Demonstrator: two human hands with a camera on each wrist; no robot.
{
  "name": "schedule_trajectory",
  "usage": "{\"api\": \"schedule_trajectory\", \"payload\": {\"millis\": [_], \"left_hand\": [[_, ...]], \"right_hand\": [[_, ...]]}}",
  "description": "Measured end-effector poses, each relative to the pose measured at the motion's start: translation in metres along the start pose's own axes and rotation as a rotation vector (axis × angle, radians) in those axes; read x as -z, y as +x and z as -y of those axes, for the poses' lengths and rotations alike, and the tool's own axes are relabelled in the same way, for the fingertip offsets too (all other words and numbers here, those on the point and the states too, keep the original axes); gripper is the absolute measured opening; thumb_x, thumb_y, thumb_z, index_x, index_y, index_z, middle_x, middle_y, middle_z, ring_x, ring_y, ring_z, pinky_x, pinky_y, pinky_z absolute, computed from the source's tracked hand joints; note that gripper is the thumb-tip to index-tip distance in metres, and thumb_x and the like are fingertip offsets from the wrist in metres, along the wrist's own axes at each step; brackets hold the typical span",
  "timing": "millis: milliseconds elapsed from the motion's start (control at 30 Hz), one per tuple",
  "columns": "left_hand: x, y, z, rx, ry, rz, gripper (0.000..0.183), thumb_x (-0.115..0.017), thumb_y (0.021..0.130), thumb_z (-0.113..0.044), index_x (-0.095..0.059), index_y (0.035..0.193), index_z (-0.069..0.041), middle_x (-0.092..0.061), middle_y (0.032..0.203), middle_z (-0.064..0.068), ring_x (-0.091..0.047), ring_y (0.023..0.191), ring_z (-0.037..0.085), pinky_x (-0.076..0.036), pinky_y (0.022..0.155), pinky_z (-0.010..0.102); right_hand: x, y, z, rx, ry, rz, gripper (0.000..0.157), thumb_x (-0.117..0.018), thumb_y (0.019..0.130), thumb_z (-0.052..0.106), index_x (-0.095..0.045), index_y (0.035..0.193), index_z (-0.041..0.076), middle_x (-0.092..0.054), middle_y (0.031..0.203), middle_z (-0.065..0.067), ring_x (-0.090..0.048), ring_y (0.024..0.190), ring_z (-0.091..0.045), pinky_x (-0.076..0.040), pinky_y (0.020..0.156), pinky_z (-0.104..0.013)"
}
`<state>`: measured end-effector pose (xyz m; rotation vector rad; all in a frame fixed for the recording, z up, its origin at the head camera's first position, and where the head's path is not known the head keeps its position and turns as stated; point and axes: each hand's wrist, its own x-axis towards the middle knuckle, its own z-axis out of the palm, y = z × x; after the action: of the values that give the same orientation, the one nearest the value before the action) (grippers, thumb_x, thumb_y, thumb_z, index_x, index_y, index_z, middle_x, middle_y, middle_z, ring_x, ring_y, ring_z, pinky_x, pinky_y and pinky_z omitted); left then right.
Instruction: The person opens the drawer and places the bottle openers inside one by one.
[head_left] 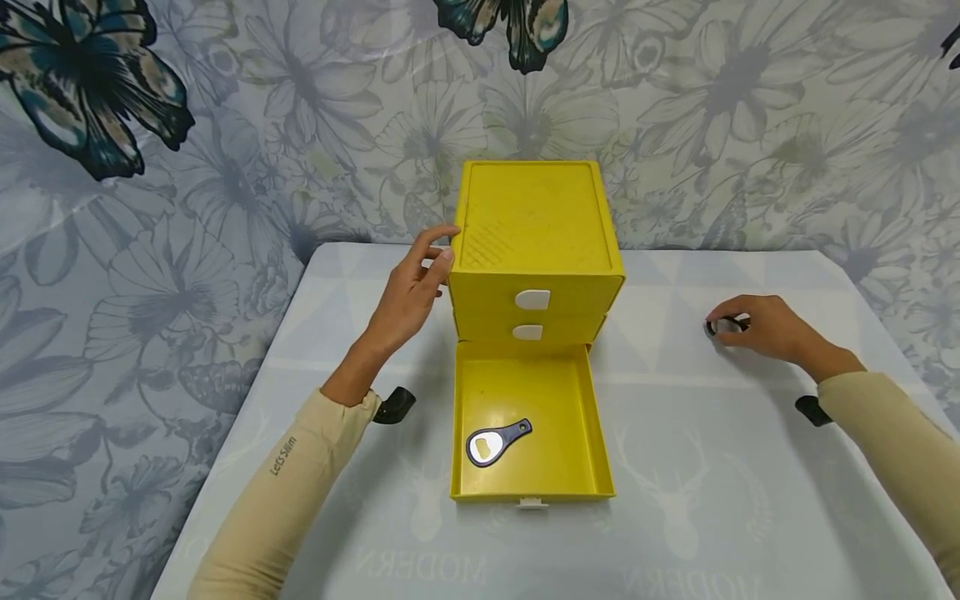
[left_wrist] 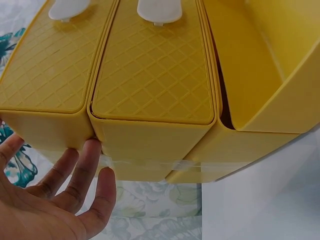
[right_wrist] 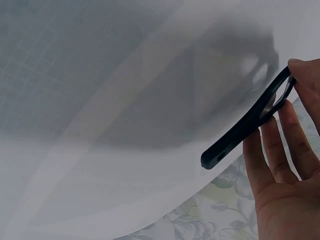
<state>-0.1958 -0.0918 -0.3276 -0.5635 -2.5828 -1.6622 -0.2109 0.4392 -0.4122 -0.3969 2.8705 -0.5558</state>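
A yellow drawer unit [head_left: 536,218] stands on the table, its lowest drawer [head_left: 570,417] pulled out. In that drawer lies a dark blue bottle opener [head_left: 498,442] with a metal plate in its round head. My left hand [head_left: 408,296] rests against the unit's left side near the top; in the left wrist view its fingers [left_wrist: 82,172] are spread and touch the side wall. Off to the right, my right hand [head_left: 765,327] pinches a second, black bottle opener [right_wrist: 245,123] by its looped head, the handle sticking out above the table.
The two upper drawers are closed and carry white handles [head_left: 532,299]. A white patterned cloth covers the table [head_left: 682,467]. Floral wallpaper [head_left: 337,108] with butterfly decorations [head_left: 97,83] rises directly behind the table's far edge.
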Motion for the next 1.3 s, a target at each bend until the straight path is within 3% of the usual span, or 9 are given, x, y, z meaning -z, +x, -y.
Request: {"api": "schedule_trajectory", "payload": {"millis": [567, 1000, 1300], "left_hand": [[0.002, 0.000, -0.002, -0.007, 0.008, -0.002, 0.042, -0.039, 0.109, -0.040, -0.039, 0.150, -0.034, -0.052, 0.132, 0.014, -0.061, 0.099, 0.030, -0.052, 0.086, 0.046], [0.001, 0.001, 0.002, 0.006, 0.007, -0.001, 0.042, -0.039, 0.109, -0.039, -0.038, 0.151, -0.033, -0.052, 0.130, 0.015, -0.061, 0.099, 0.032, -0.051, 0.087, 0.046], [0.000, 0.001, 0.000, 0.008, -0.013, 0.004, 0.041, -0.038, 0.109, -0.035, -0.038, 0.151, -0.033, -0.052, 0.132, 0.016, -0.060, 0.100, 0.032, -0.051, 0.088, 0.048]], "right_hand": [[0.006, -0.025, 0.051, 0.236, -0.056, -0.155, 0.035, -0.085, 0.077, 0.004, -0.074, 0.108, 0.013, -0.071, 0.112, -0.005, -0.067, 0.094, -0.026, -0.059, 0.079, -0.036], [0.007, -0.032, 0.092, 0.297, -0.043, -0.181, 0.035, -0.088, 0.074, 0.009, -0.076, 0.106, 0.018, -0.070, 0.111, 0.002, -0.065, 0.094, -0.017, -0.056, 0.079, -0.024], [0.008, -0.037, 0.117, 0.366, -0.054, -0.192, 0.035, -0.087, 0.074, 0.010, -0.077, 0.107, 0.017, -0.069, 0.112, 0.001, -0.067, 0.092, -0.018, -0.055, 0.077, -0.027]]}}
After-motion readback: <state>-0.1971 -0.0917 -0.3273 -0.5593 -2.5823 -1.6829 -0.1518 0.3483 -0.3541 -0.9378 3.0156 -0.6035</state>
